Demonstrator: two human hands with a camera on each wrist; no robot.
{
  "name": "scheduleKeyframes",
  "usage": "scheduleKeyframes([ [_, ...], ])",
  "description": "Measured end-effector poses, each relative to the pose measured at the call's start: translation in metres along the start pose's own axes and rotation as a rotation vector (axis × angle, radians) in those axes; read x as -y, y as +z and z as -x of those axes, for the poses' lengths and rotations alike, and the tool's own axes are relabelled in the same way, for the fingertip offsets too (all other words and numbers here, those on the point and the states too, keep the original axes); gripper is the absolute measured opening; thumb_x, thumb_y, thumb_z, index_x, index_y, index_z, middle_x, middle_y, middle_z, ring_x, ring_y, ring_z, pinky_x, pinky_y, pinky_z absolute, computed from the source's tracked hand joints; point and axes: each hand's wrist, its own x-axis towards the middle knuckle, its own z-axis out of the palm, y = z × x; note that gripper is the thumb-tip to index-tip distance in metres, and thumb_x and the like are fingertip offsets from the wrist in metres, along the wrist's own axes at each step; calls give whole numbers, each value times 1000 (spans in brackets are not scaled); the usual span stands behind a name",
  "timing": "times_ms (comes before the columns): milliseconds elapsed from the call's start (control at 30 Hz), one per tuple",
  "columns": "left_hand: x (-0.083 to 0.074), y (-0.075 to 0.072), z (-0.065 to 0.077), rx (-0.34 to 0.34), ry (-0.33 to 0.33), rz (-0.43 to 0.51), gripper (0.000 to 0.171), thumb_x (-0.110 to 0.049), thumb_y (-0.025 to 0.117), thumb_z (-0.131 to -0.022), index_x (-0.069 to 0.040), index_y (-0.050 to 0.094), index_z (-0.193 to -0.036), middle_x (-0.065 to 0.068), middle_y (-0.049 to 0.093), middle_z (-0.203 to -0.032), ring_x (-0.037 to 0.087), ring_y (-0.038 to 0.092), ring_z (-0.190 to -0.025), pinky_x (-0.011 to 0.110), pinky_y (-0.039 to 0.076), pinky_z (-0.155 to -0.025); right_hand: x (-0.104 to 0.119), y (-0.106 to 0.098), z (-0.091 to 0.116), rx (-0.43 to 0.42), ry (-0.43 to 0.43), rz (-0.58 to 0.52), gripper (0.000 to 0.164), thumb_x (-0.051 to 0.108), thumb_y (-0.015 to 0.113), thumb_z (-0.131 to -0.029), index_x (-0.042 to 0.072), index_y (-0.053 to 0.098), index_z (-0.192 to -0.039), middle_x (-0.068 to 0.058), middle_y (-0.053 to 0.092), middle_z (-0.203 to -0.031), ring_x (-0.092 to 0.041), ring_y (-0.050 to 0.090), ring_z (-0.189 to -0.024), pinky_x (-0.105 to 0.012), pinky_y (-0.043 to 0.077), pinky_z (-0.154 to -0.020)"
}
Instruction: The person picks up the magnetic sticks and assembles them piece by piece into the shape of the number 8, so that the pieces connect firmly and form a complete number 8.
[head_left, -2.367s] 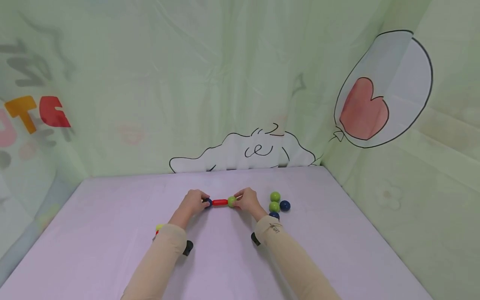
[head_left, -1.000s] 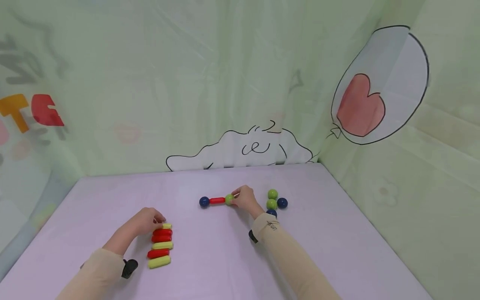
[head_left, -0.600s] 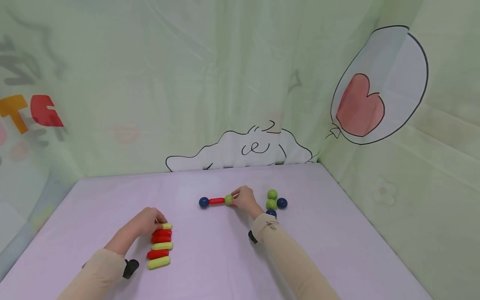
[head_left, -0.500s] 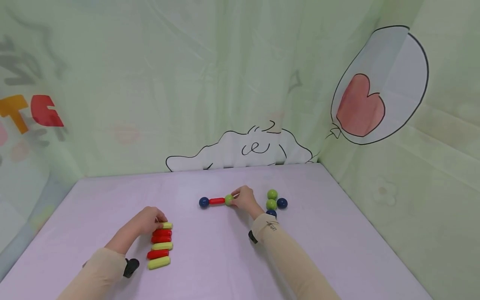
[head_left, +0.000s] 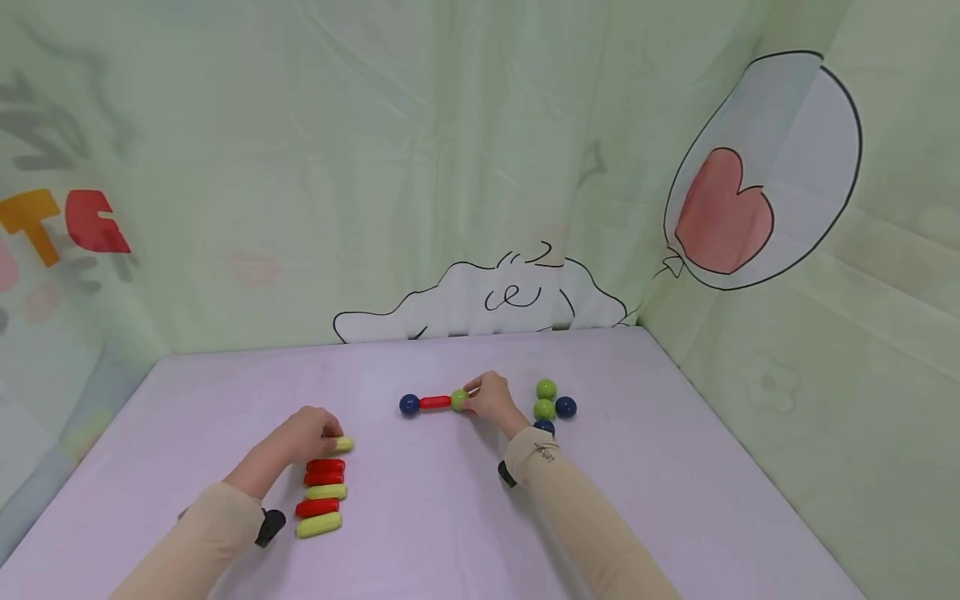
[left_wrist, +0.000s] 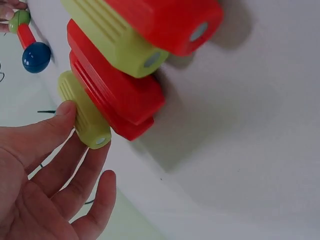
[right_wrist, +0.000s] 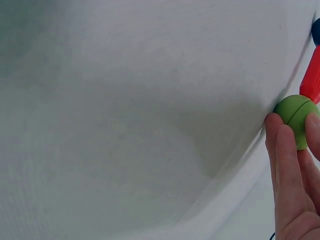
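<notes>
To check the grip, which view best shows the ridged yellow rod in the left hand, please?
The left wrist view: the ridged yellow rod appears large, ridges visible. The head view shows one small end; the right wrist, none.

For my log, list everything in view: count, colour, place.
Table: 1, pale lilac, lower view.
Row red sticks: 3, red, left.
Row yellow sticks: 2, yellow, among them.
Held stick: 1, yellow, by the row's far end.
Joined blue ball: 1, dark blue, centre.
Joined red stick: 1, red, beside that ball.
Held green ball: 1, green, that stick's right end.
Loose green balls: 2, green, right of centre.
Loose blue balls: 2, dark blue, beside those.
Backdrop: 1, pale green, around the table.
Balloon print: 1, whitish, right.
Cloud-like print: 1, white, behind the table.
Letter prints: at least 2, orange and red, left.
Sleeves: 2, beige, forearms.
Wrist devices: 2, black, wrists.
Left hand: 1, pinching the held stick.
Right hand: 1, pinching the held green ball.
</notes>
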Motion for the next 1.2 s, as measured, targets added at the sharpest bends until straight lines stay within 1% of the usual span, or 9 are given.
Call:
scheduleKeyframes([
  [133, -7, 1, -2, -19, 20, -7, 13, 0, 64, -82, 1, 66, -95, 7, 62, -88, 19, 55, -78, 36, 51, -76, 0, 0, 0, -1, 1, -5, 26, -3, 71, -75, -6, 64, -100, -15, 62, -90, -19, 59, -77, -24, 51, -64],
  [433, -22, 6, -14, -32, 6, -33, 15, -5, 66, -82, 0, 67, -96, 6, 61, -84, 18, 53, -73, 33, 50, -73, -1, 2, 1, 2, -6, -4, 26, -3, 71, -75, -6, 64, -100, -15, 62, -89, -19, 60, -76, -24, 51, -63],
  [667, -30, 6, -26, -27, -35, -21, 18, -8, 69, -81, 1, 67, -96, 7, 60, -81, 18, 52, -72, 32, 50, -72, 0, 1, 0, 5, 1, -5, 26, -3, 70, -75, -5, 64, -101, -15, 62, -90, -19, 60, -77, -24, 51, -64],
  [800, -37, 7, -33, -30, -54, 10, 19, -10, 70, -80, 2, 67, -95, 7, 60, -80, 18, 52, -72, 31, 49, -70, 0, 1, -1, 6, 9, -6, 26, -3, 70, -76, -5, 64, -101, -15, 62, -90, -19, 60, -76, -23, 51, -64],
  [933, -43, 10, -38, -36, -101, 54, 21, -10, 70, -80, 4, 66, -95, 8, 61, -81, 19, 52, -72, 30, 49, -69, 0, 1, -1, 8, 10, -6, 27, -3, 70, -76, -5, 64, -102, -16, 63, -91, -19, 61, -75, -23, 51, -63],
  [1100, -48, 16, -43, -38, -137, 84, 21, -11, 70, -80, 4, 66, -94, 7, 61, -79, 17, 53, -70, 29, 49, -66, 0, 1, -1, 5, -4, 6, 27, -3, 70, -76, -6, 64, -102, -16, 63, -90, -19, 61, -75, -24, 51, -63],
  [1200, -51, 20, -45, -40, -132, 104, 20, -10, 70, -79, 5, 67, -92, 6, 62, -77, 16, 54, -68, 28, 49, -66, 0, 0, -1, 5, -9, 10, 26, -3, 69, -76, -6, 64, -102, -16, 63, -91, -19, 61, -76, -23, 51, -63],
])
